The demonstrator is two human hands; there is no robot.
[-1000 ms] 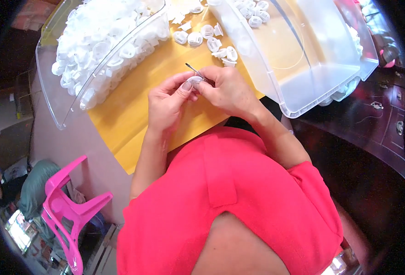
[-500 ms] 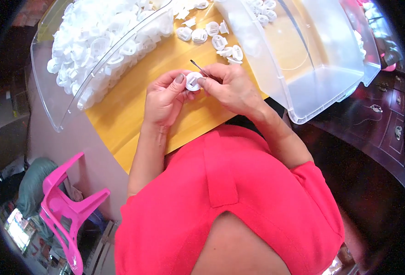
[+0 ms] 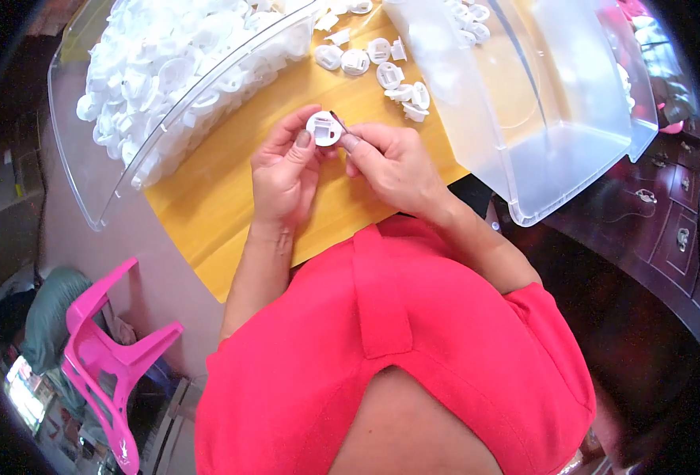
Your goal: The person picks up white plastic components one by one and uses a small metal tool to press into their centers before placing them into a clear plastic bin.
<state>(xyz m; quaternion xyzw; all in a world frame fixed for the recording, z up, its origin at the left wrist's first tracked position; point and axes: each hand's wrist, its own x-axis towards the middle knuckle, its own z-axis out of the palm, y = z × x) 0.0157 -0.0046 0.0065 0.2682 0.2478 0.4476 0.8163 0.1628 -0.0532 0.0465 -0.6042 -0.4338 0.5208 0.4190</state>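
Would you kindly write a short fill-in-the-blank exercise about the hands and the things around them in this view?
1. The thin tool is held in the person's ____ hand.
2. The left hand holds a round part whose colour is ____.
3. The largest heap of pieces is in the clear bin on the picture's ____ side.

Missing words: right; white; left.

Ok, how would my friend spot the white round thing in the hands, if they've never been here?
Find the yellow tabletop between two big see-through bins. Over it, the left hand pinches a round white piece, and the right hand holds a thin dark tool by it. Other white pieces lie loose or heaped, but only this one is being held.
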